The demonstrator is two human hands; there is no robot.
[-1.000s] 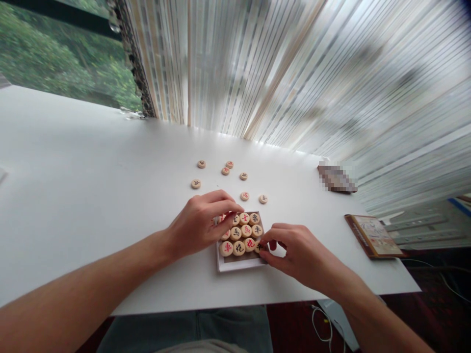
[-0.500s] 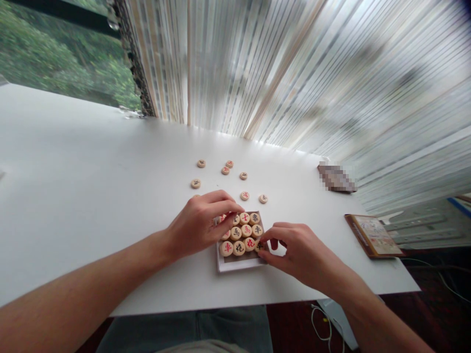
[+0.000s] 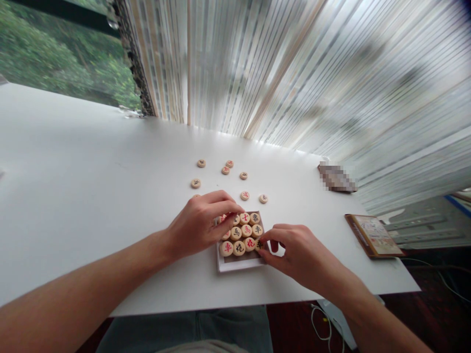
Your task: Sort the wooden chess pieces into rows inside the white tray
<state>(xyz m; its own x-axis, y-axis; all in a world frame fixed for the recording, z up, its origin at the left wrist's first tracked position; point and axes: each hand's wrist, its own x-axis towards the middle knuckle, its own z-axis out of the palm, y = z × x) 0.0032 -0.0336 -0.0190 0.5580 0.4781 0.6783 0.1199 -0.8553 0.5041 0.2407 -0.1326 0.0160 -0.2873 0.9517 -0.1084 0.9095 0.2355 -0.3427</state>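
Observation:
A shallow white box point(image 3: 239, 266) near the table's front edge holds rows of round wooden Chinese chess pieces with red or black characters. My right hand point(image 3: 290, 245) pinches a black-marked Chinese chess piece point(image 3: 259, 244) at the right end of the front row, inside the box. Next to it lies a red-marked piece point(image 3: 250, 243). Over the box's back left corner reaches my left hand point(image 3: 206, 218), its fingers stretched and somewhat apart above the pieces. It covers part of the back rows; whether its fingertips press on any piece is hard to see.
Behind the box, several loose pieces lie scattered on the white table point(image 3: 91, 196), among them a red one point(image 3: 245, 195) and a black one point(image 3: 263, 198). To the right are a brown-edged flat case point(image 3: 373, 235) and a blurred-out item point(image 3: 336, 177). A striped curtain point(image 3: 221, 63) hangs behind.
My right hand has shifted very slightly at the front-row piece, which shows a little more of its character. My left hand and the loose pieces have stayed in place.

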